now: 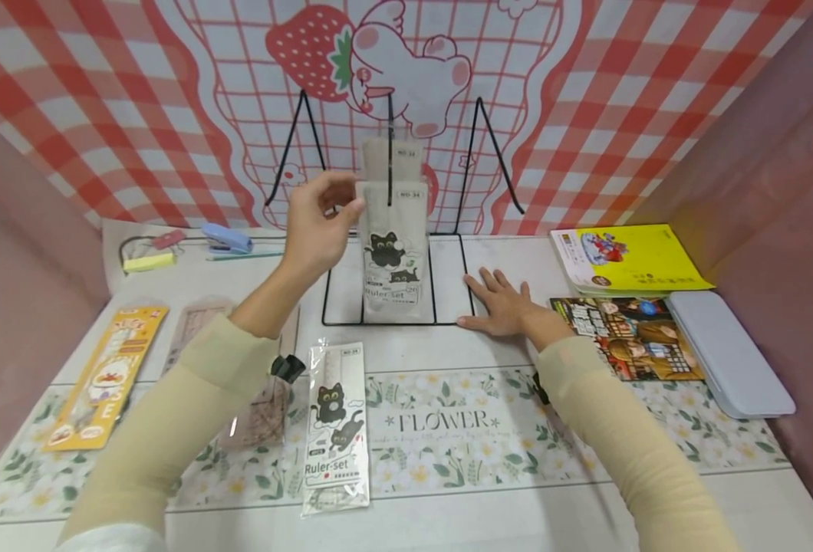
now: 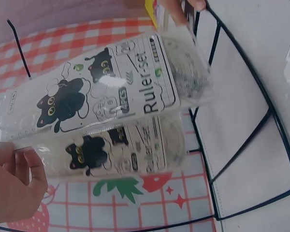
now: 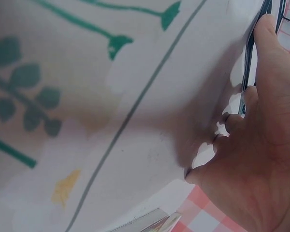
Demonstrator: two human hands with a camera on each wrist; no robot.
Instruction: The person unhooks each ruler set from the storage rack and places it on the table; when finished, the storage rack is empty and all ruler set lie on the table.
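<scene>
Two packs of ruler sets with black cats hang one behind the other on the middle arm of a black wire rack (image 1: 379,324). My left hand (image 1: 320,218) pinches the upper left edge of the front ruler-set pack (image 1: 394,261). In the left wrist view the rear ruler-set pack (image 2: 94,153) shows just below the front one, beside the fingers. My right hand (image 1: 503,303) rests on the table with its fingers spread, thumb right at the rack's base. Another ruler-set pack (image 1: 336,429) lies on the table in front of the rack.
At left lie an orange stationery pack (image 1: 111,376), a pinkish pack (image 1: 258,410) partly under my arm, and a blue stapler (image 1: 227,239). On the right are a yellow book (image 1: 644,257), a comic-style booklet (image 1: 637,337) and a pale grey case (image 1: 731,353). Two more rack prongs (image 1: 477,103) stick up.
</scene>
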